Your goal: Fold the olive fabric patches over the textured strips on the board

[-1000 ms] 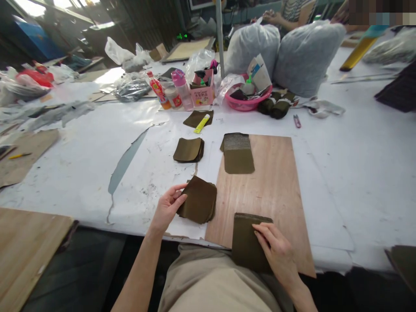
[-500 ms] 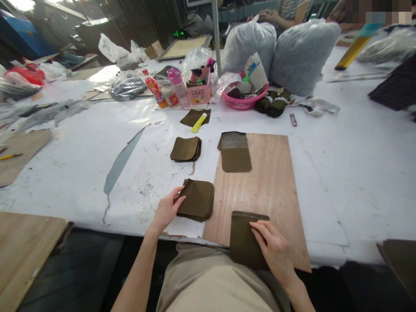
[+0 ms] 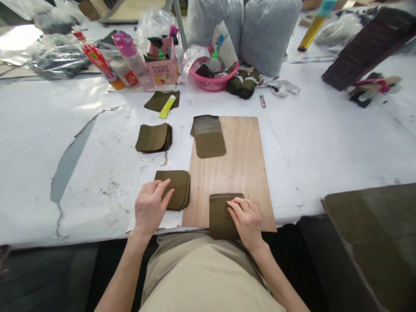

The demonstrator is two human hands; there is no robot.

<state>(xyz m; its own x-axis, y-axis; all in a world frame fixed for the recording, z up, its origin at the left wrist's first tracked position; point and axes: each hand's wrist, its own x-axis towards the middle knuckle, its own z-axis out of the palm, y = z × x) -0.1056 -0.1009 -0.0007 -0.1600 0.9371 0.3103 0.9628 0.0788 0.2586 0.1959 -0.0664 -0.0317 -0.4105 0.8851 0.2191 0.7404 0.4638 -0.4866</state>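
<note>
Left hand over the left edge of the near stack, thumb and index spread, no piece visibly gripped. Spread looks suited to taking an edge. Right hand: thumb and fingertips together on the patch, near its top edge; can't tell if they pinch a layer or just press. Patch sits at the board's near edge, lower end overhanging toward the lap; contact there probably steadies it. Board lies flat on the worktop, presumably as a firm base. Near stack is just left of it, likely for a short reach. Banded piece at the board's far left corner, grey band up, over another piece jutting left. Second stack and tube sit farther back, tube across the back pieces, maybe as a weight.
</note>
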